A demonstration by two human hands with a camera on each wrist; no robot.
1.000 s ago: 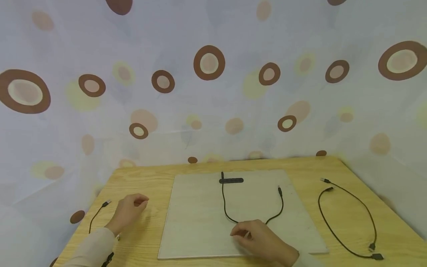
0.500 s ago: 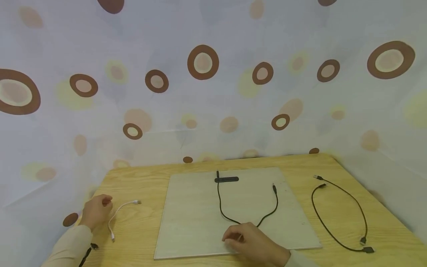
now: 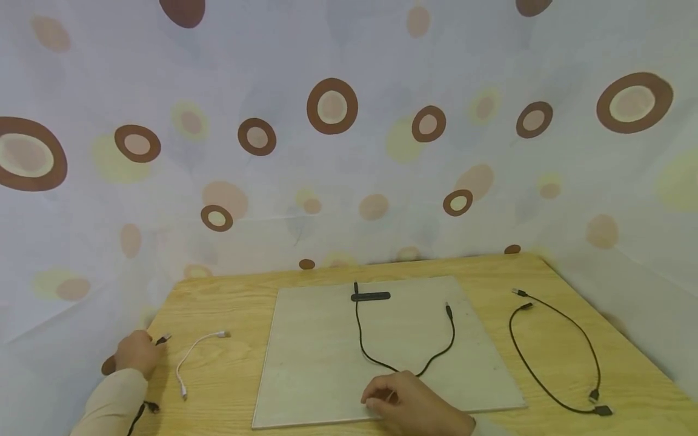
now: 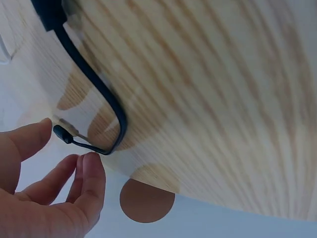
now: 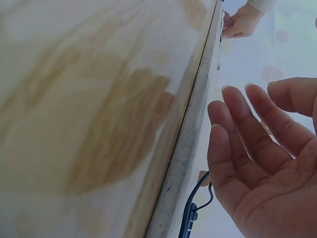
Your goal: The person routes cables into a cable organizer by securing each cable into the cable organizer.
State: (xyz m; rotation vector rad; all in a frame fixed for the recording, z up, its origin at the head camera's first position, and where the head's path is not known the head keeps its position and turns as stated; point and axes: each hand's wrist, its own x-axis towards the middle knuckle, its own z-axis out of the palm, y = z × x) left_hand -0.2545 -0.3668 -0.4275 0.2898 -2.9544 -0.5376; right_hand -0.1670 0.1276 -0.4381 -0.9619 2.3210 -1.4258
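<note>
At the table's left edge, my left hand point(image 3: 136, 354) reaches down over a black cable, whose metal-tipped USB plug point(image 3: 163, 339) shows just beyond the fingers. In the left wrist view, thumb and fingers point(image 4: 91, 178) stand apart around a small black connector point(image 4: 63, 134), with a gap between them. A white cable point(image 3: 220, 333) lies to the right of that hand. My right hand point(image 3: 409, 402) hovers by the pale board's front edge, its fingers loosely curved and holding nothing. Behind it, a black cable point(image 3: 449, 312) curves across the pale board point(image 3: 311, 363).
A black slotted cable holder point(image 3: 376, 296) sits near the board's back edge, one cable end running through it. Two more black cables point(image 3: 602, 410) lie on the table's right side. Another black plug point(image 3: 152, 407) lies near my left sleeve. A patterned cloth point(image 3: 349, 169) hangs behind.
My left hand has moved left, from near the white cable to the black cable at the table's edge, uncovering the white one. The right hand stays near the board's front edge.
</note>
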